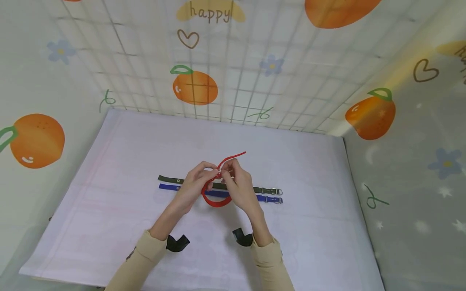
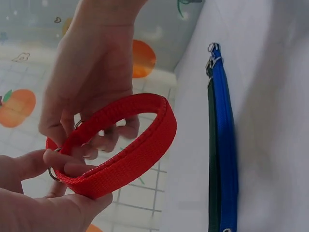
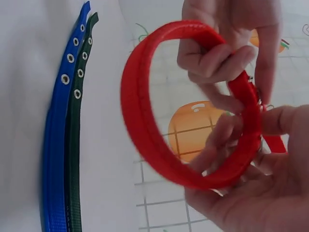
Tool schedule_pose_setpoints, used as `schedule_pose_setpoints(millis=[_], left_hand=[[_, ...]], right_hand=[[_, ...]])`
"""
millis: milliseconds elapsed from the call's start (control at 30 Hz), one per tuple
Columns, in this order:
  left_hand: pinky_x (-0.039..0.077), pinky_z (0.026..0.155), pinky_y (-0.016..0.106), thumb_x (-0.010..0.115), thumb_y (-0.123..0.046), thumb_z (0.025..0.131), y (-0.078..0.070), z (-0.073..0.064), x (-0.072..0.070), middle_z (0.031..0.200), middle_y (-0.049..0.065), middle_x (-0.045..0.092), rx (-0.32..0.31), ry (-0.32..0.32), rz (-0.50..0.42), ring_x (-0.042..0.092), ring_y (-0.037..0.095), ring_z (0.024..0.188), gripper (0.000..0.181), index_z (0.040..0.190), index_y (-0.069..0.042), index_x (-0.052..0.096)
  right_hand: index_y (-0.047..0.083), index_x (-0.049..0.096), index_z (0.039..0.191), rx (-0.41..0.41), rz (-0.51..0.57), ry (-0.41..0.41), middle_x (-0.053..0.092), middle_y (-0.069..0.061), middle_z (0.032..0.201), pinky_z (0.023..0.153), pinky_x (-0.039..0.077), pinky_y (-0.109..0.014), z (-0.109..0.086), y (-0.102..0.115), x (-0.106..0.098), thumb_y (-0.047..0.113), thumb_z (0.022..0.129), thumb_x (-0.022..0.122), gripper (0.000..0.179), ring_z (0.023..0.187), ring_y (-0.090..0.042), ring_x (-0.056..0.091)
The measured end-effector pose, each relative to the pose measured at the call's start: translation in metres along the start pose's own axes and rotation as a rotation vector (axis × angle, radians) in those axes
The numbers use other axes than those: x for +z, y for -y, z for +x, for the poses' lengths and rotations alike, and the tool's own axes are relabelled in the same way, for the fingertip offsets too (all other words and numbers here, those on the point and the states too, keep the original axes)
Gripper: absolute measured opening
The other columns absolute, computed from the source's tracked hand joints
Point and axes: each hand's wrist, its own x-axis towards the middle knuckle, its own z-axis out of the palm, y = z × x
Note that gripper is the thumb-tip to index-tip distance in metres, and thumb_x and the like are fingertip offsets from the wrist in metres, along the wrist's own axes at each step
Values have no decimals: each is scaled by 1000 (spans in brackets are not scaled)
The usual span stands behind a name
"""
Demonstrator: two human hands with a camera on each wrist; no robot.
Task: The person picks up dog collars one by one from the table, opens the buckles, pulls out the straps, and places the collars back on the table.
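A red webbing pet collar point(image 1: 217, 203) is bent into a loop between both hands, its thin free end pointing up and right in the head view. My left hand point(image 1: 194, 184) pinches it near the metal buckle. The right hand point(image 1: 238, 186) grips the same stretch from the other side, fingers curled at the strap. In the left wrist view the loop of the red collar point(image 2: 140, 164) hangs out toward the camera, with metal hardware between the fingers. The buckle itself is largely covered by fingertips.
Below the hands, a dark green collar point(image 1: 267, 190) and a blue collar point(image 1: 263, 198) lie side by side on the white-covered table point(image 1: 309, 234). Both have metal eyelets at the left and buckles at the right. Behind stands a white curtain point(image 1: 247, 93) printed with oranges.
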Motion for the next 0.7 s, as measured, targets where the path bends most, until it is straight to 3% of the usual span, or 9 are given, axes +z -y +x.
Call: schedule_pose_setpoints(millis=[100,167,300,500,700], left_hand=[[46,79,33,65,-36,108,1,0,1,103,4,60,-8,-21,26,54,19,77,25,126,-18,68],[47,79,33,66,-36,108,1,1,1,112,4,59,-3,-31,39,55,21,78,25,126,-19,69],[47,76,33,68,-36,107,1,1,0,112,6,61,13,-35,62,56,28,79,23,124,-20,71],[56,82,34,70,-35,106,2,1,-1,127,8,64,60,8,140,65,31,91,30,132,-22,68],[62,92,37,69,-36,107,4,-4,-1,137,14,62,104,51,183,73,44,103,43,146,-24,56]], right_hand=[[9,59,115,54,43,42,68,-15,85,58,49,-24,0,3,0,24,110,48,19,74,-36,68],[10,62,110,83,31,59,64,-13,77,54,42,-24,0,3,0,27,111,48,22,67,-30,61],[8,69,98,120,-5,80,50,-2,67,53,31,-25,1,3,0,31,111,46,35,61,-17,45],[10,71,93,164,67,41,47,2,64,55,32,-25,2,3,-1,27,109,46,34,61,-15,44],[8,71,93,193,109,-3,47,1,63,53,32,-26,2,3,-4,26,108,46,34,59,-16,44]])
